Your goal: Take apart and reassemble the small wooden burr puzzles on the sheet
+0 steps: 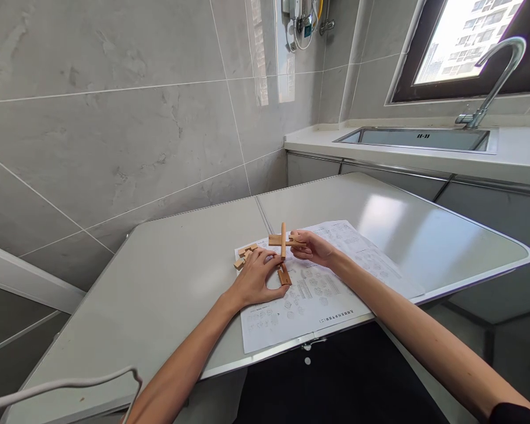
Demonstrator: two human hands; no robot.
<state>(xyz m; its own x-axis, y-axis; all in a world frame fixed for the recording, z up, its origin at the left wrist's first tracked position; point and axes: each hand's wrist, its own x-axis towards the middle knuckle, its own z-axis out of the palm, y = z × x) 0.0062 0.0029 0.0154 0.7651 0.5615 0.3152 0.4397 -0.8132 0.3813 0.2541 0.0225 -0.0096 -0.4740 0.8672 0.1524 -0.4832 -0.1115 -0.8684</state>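
My right hand (311,247) pinches a cross of notched wooden puzzle pieces (283,241) just above the printed sheet. One stick in the cross stands upright and another lies sideways through it. My left hand (260,274) rests on the sheet's left part, its thumb and fingers around the ends of a darker notched wooden puzzle piece (284,275). Several loose wooden puzzle pieces (246,254) lie beyond the left knuckles, partly covered by that hand.
The printed sheet (265,330), with small line diagrams, lies on a pale folding table (176,265). A white cable (70,383) crosses the lower left corner. Behind stand a tiled wall, and at right a counter with a sink (424,140) and faucet (503,76).
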